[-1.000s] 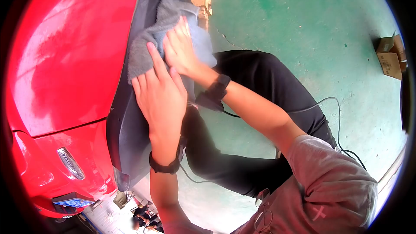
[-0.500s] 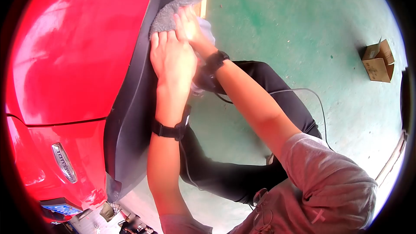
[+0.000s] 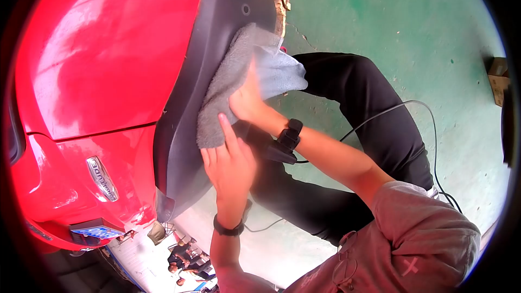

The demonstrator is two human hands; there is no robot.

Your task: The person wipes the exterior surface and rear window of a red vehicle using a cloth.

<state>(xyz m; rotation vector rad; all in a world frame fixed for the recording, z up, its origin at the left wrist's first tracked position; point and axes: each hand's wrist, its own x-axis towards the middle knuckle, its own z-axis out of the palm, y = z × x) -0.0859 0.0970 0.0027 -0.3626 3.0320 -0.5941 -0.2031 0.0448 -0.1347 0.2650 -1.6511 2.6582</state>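
1. Grey cloth (image 3: pixel 230 76), slightly off centre towards 11 o'clock, spread along black trim (image 3: pixel 187 108) that borders a red body panel (image 3: pixel 114 65) at 10 o'clock; its paler bluish part extends towards 3 o'clock.
2. Left hand (image 3: pixel 230 168): palm down, fingers extended and unclenched, fingertips at the cloth's 6 o'clock edge, no grip apparent.
3. Right hand (image 3: pixel 247 100): laid on the cloth, fingers blurred; whether they pinch the fabric cannot be told.
4. Change: compared with half a second earlier, cloth and hands lie farther along the trim towards 7 o'clock, nearer the badge (image 3: pixel 102 178), and the cloth is less bunched.
5. Consequence: contact now appears to fall on the trim's middle stretch, leaving the round hole (image 3: pixel 245 9) at 12 o'clock uncovered.
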